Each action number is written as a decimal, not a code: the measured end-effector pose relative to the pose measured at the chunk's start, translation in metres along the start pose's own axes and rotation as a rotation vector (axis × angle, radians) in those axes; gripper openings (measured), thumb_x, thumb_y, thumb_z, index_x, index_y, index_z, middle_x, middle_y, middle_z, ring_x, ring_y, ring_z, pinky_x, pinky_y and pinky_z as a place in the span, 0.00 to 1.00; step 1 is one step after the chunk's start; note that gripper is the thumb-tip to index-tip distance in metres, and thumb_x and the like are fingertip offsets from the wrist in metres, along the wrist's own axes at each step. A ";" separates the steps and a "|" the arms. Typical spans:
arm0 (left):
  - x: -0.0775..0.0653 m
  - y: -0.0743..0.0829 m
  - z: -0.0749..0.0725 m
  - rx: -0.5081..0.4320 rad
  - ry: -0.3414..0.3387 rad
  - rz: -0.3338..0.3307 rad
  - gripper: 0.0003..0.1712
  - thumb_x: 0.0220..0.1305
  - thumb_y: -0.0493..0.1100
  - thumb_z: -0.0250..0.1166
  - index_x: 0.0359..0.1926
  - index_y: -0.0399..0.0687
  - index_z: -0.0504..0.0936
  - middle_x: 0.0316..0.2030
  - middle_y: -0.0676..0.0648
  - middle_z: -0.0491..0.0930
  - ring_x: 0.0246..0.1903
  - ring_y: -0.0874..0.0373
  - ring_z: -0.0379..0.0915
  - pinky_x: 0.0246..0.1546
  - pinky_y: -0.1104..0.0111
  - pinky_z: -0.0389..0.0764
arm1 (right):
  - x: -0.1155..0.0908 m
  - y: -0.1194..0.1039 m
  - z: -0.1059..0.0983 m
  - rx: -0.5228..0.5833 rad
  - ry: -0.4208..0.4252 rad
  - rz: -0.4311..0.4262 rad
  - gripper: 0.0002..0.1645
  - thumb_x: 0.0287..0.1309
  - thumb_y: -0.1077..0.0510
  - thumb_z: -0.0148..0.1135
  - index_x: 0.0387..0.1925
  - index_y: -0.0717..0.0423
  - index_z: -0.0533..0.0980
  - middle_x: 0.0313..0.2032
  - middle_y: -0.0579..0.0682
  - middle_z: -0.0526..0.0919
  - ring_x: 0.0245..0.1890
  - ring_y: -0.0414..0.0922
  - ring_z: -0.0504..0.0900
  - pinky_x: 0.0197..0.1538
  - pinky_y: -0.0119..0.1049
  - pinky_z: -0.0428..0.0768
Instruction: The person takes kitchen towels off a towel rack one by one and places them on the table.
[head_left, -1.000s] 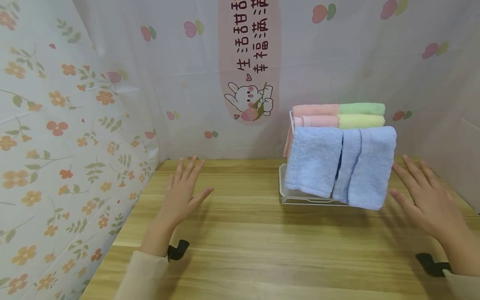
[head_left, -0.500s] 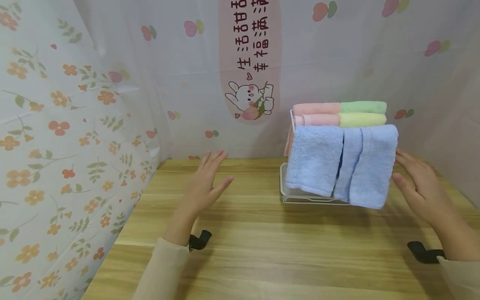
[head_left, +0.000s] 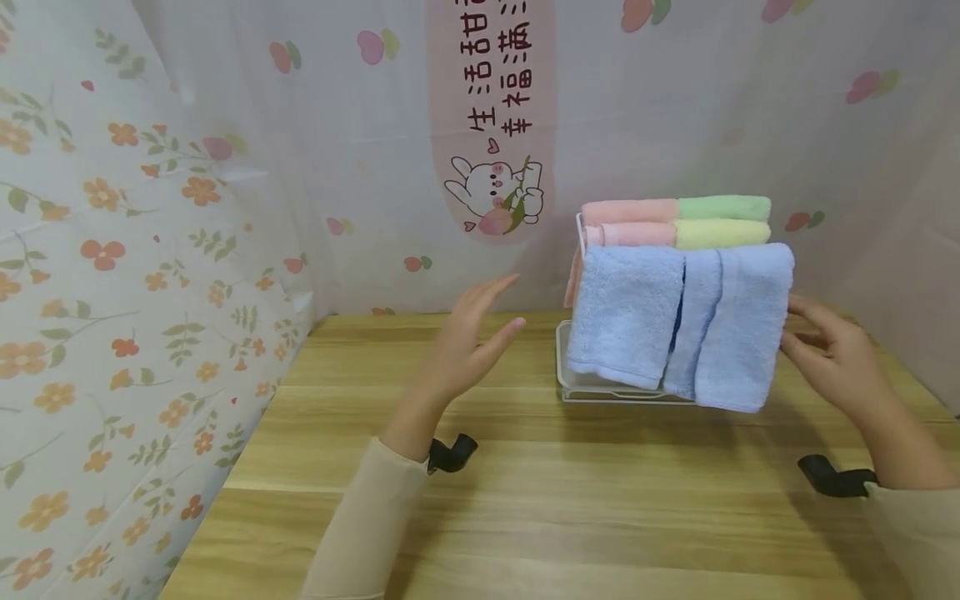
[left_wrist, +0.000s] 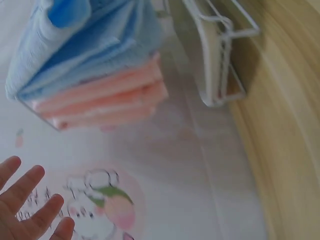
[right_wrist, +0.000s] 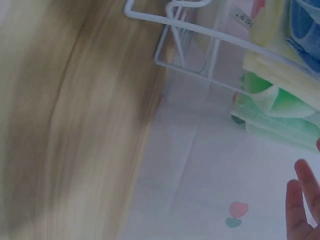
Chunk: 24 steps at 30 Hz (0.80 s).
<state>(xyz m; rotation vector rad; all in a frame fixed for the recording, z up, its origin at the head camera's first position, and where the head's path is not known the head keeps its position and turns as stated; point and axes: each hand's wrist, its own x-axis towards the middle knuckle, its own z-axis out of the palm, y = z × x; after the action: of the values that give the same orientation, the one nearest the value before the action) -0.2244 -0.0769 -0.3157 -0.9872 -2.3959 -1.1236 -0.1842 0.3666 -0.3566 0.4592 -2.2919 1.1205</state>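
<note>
The blue towelling [head_left: 630,317] hangs on the white rack [head_left: 576,377] on the tabletop [head_left: 585,508], spanning sideways between your hands: your right hand [head_left: 842,357], fingers loosely extended, is nearer, by its right edge; your left hand [head_left: 463,343], fingers apart, holds nothing.

Your head camera looks forward and down over the worktop [head_left: 570,517], farthest back of the three, reaching to the printed cloth [head_left: 360,150] behind the rack [head_left: 581,383]. Your left wrist camera sits much closer, facing the rack's left side and rolled so the worktop runs up its right edge. Your right wrist camera, also near, looks from the rack's right side, with the worktop filling its left. All three share the rack; head and left wrist share the rabbit print [head_left: 495,196].
</note>
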 end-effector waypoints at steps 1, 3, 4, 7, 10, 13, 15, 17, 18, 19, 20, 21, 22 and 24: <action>0.005 0.003 0.002 -0.015 0.001 0.001 0.31 0.74 0.51 0.57 0.74 0.54 0.63 0.72 0.50 0.65 0.73 0.54 0.56 0.73 0.53 0.60 | 0.001 0.000 0.000 0.019 -0.003 0.005 0.29 0.63 0.74 0.56 0.65 0.61 0.73 0.56 0.20 0.73 0.56 0.20 0.69 0.48 0.07 0.67; 0.014 0.009 0.007 -0.040 0.010 0.000 0.31 0.74 0.51 0.57 0.73 0.53 0.64 0.72 0.51 0.66 0.72 0.55 0.57 0.73 0.54 0.60 | 0.003 0.001 -0.001 0.043 -0.018 0.018 0.28 0.63 0.74 0.55 0.64 0.61 0.74 0.55 0.20 0.74 0.55 0.20 0.70 0.48 0.07 0.68; 0.018 0.012 0.009 -0.052 0.016 0.001 0.30 0.73 0.50 0.57 0.73 0.53 0.65 0.71 0.51 0.67 0.72 0.55 0.58 0.73 0.54 0.60 | 0.004 0.001 -0.002 0.048 -0.028 0.026 0.27 0.63 0.74 0.55 0.63 0.60 0.74 0.54 0.20 0.75 0.55 0.20 0.70 0.48 0.08 0.69; 0.030 0.019 0.014 -0.093 0.033 -0.014 0.29 0.72 0.50 0.59 0.71 0.52 0.67 0.70 0.51 0.69 0.70 0.56 0.62 0.71 0.56 0.65 | 0.007 0.001 -0.003 0.075 -0.061 0.067 0.27 0.65 0.72 0.55 0.63 0.56 0.75 0.54 0.21 0.76 0.55 0.21 0.69 0.48 0.08 0.69; 0.040 0.026 0.019 -0.126 0.037 -0.039 0.28 0.71 0.50 0.61 0.69 0.52 0.70 0.67 0.52 0.73 0.66 0.57 0.67 0.60 0.59 0.74 | 0.009 0.004 -0.004 0.116 -0.096 0.084 0.28 0.66 0.73 0.53 0.65 0.54 0.74 0.54 0.23 0.76 0.57 0.22 0.68 0.50 0.09 0.69; 0.048 0.031 0.023 -0.165 0.030 -0.065 0.27 0.70 0.50 0.62 0.67 0.50 0.72 0.63 0.51 0.76 0.62 0.58 0.70 0.49 0.64 0.78 | 0.009 0.010 -0.004 0.175 -0.128 0.081 0.31 0.67 0.73 0.51 0.67 0.50 0.72 0.57 0.26 0.75 0.61 0.23 0.67 0.56 0.11 0.66; 0.052 0.032 0.027 -0.191 0.024 -0.077 0.26 0.70 0.50 0.63 0.65 0.50 0.74 0.61 0.51 0.77 0.60 0.59 0.71 0.45 0.65 0.78 | 0.009 0.014 -0.005 0.195 -0.144 0.076 0.32 0.67 0.73 0.51 0.68 0.47 0.71 0.59 0.26 0.74 0.61 0.23 0.66 0.56 0.12 0.65; 0.054 0.034 0.030 -0.218 0.015 -0.095 0.25 0.70 0.51 0.63 0.64 0.52 0.75 0.59 0.53 0.79 0.58 0.61 0.72 0.44 0.67 0.78 | 0.010 0.016 -0.006 0.190 -0.152 0.090 0.33 0.68 0.72 0.51 0.68 0.43 0.71 0.61 0.27 0.74 0.62 0.22 0.66 0.57 0.11 0.64; 0.055 0.034 0.031 -0.231 0.010 -0.102 0.24 0.70 0.51 0.63 0.64 0.52 0.75 0.58 0.53 0.80 0.57 0.60 0.73 0.43 0.68 0.78 | 0.010 0.017 -0.006 0.181 -0.155 0.101 0.32 0.69 0.72 0.51 0.68 0.44 0.70 0.61 0.27 0.73 0.62 0.22 0.66 0.56 0.12 0.65; 0.056 0.035 0.033 -0.245 0.007 -0.106 0.24 0.70 0.51 0.63 0.63 0.52 0.75 0.57 0.53 0.80 0.57 0.59 0.74 0.42 0.68 0.78 | 0.010 0.018 -0.006 0.184 -0.161 0.104 0.32 0.69 0.71 0.50 0.69 0.45 0.70 0.61 0.27 0.73 0.61 0.22 0.66 0.56 0.12 0.65; 0.056 0.035 0.034 -0.258 0.004 -0.113 0.23 0.69 0.51 0.63 0.63 0.53 0.75 0.56 0.53 0.81 0.56 0.58 0.75 0.42 0.69 0.78 | 0.011 0.018 -0.006 0.177 -0.163 0.109 0.31 0.69 0.71 0.50 0.69 0.46 0.70 0.61 0.26 0.74 0.60 0.21 0.67 0.54 0.12 0.66; 0.057 0.035 0.035 -0.266 0.004 -0.121 0.23 0.69 0.51 0.63 0.62 0.52 0.76 0.55 0.52 0.81 0.56 0.56 0.76 0.42 0.70 0.78 | 0.011 0.019 -0.006 0.184 -0.171 0.112 0.31 0.69 0.71 0.50 0.70 0.47 0.69 0.61 0.26 0.73 0.60 0.21 0.67 0.54 0.12 0.67; 0.058 0.035 0.036 -0.275 0.005 -0.131 0.22 0.69 0.50 0.64 0.61 0.52 0.76 0.54 0.52 0.82 0.55 0.56 0.76 0.42 0.70 0.78 | 0.012 0.019 -0.006 0.184 -0.172 0.114 0.31 0.69 0.71 0.50 0.70 0.48 0.69 0.60 0.25 0.74 0.59 0.21 0.68 0.53 0.12 0.67; 0.059 0.036 0.037 -0.288 0.006 -0.146 0.21 0.69 0.49 0.64 0.60 0.51 0.77 0.52 0.51 0.83 0.54 0.56 0.77 0.41 0.71 0.78 | 0.013 0.020 -0.006 0.225 -0.183 0.099 0.31 0.69 0.73 0.49 0.70 0.53 0.68 0.58 0.25 0.75 0.57 0.22 0.71 0.50 0.12 0.69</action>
<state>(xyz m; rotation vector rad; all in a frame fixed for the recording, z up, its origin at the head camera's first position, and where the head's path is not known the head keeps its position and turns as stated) -0.2407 -0.0057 -0.2883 -0.9003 -2.3774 -1.5555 -0.2027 0.3826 -0.3581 0.5595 -2.3763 1.4480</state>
